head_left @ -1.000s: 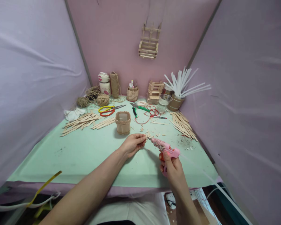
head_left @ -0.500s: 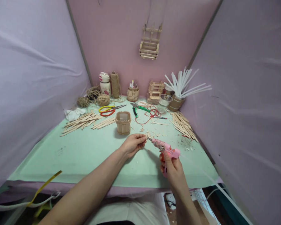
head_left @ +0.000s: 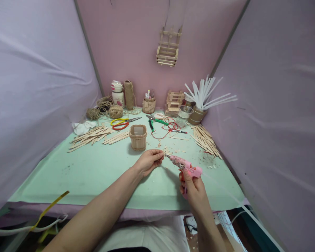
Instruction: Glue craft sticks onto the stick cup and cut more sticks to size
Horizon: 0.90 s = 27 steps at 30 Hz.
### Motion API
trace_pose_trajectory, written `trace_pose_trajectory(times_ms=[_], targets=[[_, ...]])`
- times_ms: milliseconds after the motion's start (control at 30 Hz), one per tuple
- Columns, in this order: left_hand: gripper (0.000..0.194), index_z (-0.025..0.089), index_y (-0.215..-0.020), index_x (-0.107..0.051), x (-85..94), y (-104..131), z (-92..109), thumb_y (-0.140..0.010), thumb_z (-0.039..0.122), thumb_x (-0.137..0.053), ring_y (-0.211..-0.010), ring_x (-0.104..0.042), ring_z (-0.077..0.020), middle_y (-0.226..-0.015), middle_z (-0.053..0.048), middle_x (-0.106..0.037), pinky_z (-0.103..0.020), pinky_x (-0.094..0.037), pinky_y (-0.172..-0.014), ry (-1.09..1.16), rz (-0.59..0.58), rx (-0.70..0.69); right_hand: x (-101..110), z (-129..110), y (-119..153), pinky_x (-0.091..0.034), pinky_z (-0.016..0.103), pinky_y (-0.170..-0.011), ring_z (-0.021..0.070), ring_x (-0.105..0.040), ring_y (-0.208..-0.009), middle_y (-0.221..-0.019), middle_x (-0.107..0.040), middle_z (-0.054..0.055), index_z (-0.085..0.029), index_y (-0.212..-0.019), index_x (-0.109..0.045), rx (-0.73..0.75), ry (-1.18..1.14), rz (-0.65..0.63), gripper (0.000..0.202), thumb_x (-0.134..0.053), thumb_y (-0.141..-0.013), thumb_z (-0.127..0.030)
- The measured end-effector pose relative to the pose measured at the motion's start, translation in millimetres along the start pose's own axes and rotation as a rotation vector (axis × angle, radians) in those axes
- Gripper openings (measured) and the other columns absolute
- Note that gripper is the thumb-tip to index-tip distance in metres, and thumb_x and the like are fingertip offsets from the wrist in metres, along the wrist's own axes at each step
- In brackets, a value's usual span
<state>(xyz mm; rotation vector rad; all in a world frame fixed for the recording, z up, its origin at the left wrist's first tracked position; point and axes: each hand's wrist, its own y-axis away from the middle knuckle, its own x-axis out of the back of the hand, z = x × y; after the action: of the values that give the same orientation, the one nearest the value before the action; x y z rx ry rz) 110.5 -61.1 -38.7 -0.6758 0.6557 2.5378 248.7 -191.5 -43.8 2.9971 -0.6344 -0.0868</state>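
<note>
My right hand is wrapped round the handle of a pink glue gun, whose nozzle points left. The nozzle tip meets the fingertips of my left hand, which are pinched together; what they hold is too small to make out. Just behind my left hand a small wooden basket stands upright on the green tabletop. Small wood chips lie beyond the nozzle.
Wooden sticks lie left, more sticks right. Behind are scissors, green-handled pliers, red cord, a clear cup, twine and a pot of glue sticks. A wooden rack hangs above.
</note>
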Motion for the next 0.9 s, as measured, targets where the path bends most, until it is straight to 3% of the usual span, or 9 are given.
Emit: trace_pose_trajectory(times_ms=[333, 500, 667, 800, 900], targets=[[0.021, 0.009, -0.070, -0.064, -1.6, 1, 2, -0.062, 0.018, -0.081, -0.057, -0.053, -0.0049, -0.064, -0.001, -0.058, -0.016, -0.043, -0.057, 0.014, 0.020, -0.015, 3, 5, 1, -0.036, 0.020, -0.041, 0.0076, -0.042, -0.046, -0.062, -0.046, -0.005, -0.019, -0.073, -0.051, -0.005, -0.003, -0.008, 0.043, -0.054, -0.083, -0.061], [0.019, 0.010, -0.069, -0.064, -1.3, 0, 3, -0.062, 0.017, -0.081, -0.058, -0.052, -0.0047, -0.064, -0.001, -0.058, -0.016, -0.043, -0.058, 0.048, 0.086, -0.052, 4, 2, -3, -0.034, 0.019, -0.038, 0.0071, -0.043, -0.044, -0.060, -0.051, -0.004, -0.018, -0.074, -0.056, -0.068, -0.068, 0.069, 0.044, -0.061, -0.078, -0.061], [0.013, 0.011, -0.072, -0.064, -1.8, -1, 6, -0.068, 0.012, -0.076, -0.060, -0.053, -0.0054, -0.066, -0.002, -0.059, -0.016, -0.044, -0.059, 0.091, 0.174, -0.063, 20, -3, -31, -0.044, 0.019, -0.046, 0.0096, -0.054, -0.055, -0.067, -0.061, -0.001, -0.016, -0.075, -0.062, -0.076, -0.301, 0.254, 0.034, -0.074, -0.066, -0.046], [0.009, 0.010, -0.072, -0.063, -1.5, 0, 9, -0.071, 0.008, -0.072, -0.059, -0.052, -0.0047, -0.065, -0.001, -0.058, -0.015, -0.044, -0.058, 0.111, 0.199, -0.091, 41, -9, -59, -0.046, 0.019, -0.048, 0.0093, -0.054, -0.055, -0.061, -0.056, -0.004, -0.019, -0.065, -0.054, -0.062, -0.345, 0.360, 0.021, -0.071, -0.060, -0.031], [0.007, 0.010, -0.072, -0.063, -0.4, 0, 11, -0.073, 0.008, -0.070, -0.059, -0.051, -0.0043, -0.066, -0.001, -0.056, -0.014, -0.044, -0.058, 0.108, 0.194, -0.093, 51, -16, -68, -0.048, 0.020, -0.049, 0.0100, -0.054, -0.055, -0.060, -0.055, -0.004, -0.019, -0.065, -0.054, -0.088, -0.353, 0.370, 0.014, -0.066, -0.060, -0.025]])
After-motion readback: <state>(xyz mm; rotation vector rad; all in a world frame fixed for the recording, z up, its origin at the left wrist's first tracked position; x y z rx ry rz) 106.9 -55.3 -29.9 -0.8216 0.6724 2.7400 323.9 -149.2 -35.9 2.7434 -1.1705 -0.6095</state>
